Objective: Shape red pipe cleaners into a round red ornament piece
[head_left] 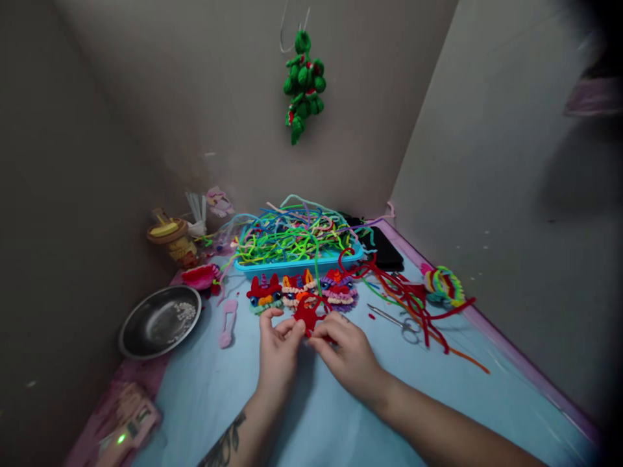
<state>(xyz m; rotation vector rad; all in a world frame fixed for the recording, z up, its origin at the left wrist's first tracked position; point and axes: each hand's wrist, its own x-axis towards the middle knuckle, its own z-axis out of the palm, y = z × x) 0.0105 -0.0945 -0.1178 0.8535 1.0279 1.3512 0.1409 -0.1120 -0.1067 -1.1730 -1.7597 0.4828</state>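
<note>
While the left grip (282, 337) and right grip (335, 344) pinch it, the red piece (307, 314) looks fuzzy and looped from here; the tabletop (204, 402) is blue, the walls (360, 143) grey.

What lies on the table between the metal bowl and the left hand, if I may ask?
In the head view, a pink clip-like item lies there, between the metal bowl and the left hand.
</note>
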